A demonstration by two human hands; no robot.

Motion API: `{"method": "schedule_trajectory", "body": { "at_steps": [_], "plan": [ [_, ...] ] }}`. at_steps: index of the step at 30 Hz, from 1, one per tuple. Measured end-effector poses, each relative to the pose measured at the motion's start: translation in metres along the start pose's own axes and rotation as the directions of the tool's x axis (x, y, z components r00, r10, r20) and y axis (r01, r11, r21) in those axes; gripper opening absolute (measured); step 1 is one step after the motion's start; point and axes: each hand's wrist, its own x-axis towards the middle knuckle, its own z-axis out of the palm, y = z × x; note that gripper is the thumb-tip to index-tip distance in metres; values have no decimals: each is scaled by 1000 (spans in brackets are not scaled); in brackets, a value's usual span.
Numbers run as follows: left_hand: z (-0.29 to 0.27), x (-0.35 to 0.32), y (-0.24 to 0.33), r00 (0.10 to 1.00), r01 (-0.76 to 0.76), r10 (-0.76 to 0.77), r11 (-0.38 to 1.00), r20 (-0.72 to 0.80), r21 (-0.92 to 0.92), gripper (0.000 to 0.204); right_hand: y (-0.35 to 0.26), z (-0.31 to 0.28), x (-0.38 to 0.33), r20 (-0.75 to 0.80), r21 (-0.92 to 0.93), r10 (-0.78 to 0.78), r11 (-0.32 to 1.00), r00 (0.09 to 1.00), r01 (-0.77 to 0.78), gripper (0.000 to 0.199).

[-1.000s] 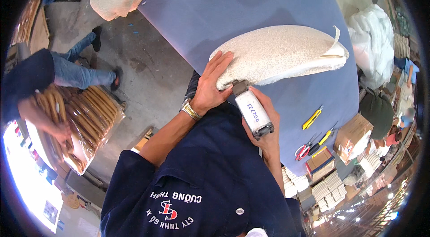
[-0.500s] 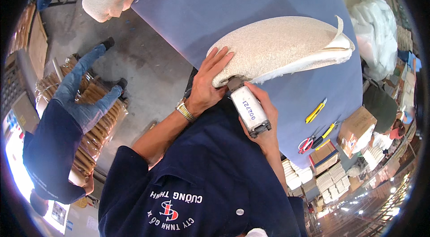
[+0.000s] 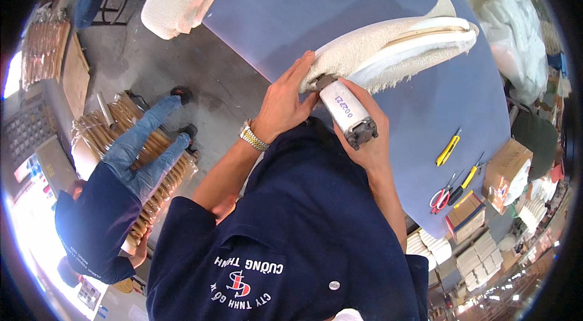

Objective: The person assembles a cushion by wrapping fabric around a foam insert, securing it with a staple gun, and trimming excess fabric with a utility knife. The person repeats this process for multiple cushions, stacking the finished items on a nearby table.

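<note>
Right hand (image 3: 373, 127) wraps a white handheld tool (image 3: 344, 104) at frame centre, its dark nose against the left end of a cream padded piece (image 3: 349, 53); left hand (image 3: 284, 101) clamps that end. Piece runs to upper right over a blue table (image 3: 419, 118); yellow cutter (image 3: 448, 150) and red-handled scissors (image 3: 447, 189) lie right, co-worker (image 3: 100, 218) lower left.

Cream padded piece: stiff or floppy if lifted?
The padded piece is probably stiff lengthwise, as it holds one smooth arc. It may squash when gripped: white padding shows along its side. The fabric flap, sticking out loose, likely flops.
</note>
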Motion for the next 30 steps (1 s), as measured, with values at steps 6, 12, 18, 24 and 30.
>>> {"method": "schedule_trajectory", "body": {
  "at_steps": [6,12,18,24,30],
  "plan": [
    [-8,5,6,1000,-6,6,998,-2,61,74,-1,6,-4,-46,48,-43,998,998,46,62],
    [-2,4,9,999,-5,6,999,-40,44,75,1,4,-10,-36,62,-67,996,997,69,63],
    [2,5,5,998,-12,15,999,-64,43,74,3,1,-12,-32,71,-66,995,997,68,62],
    [8,-1,-7,997,1,5,997,-77,79,77,18,-24,-41,-58,120,91,989,994,-83,67],
    [46,-23,-16,998,-30,22,991,58,132,99,112,-80,-114,-425,-245,399,814,813,-527,64]
  ]
}}
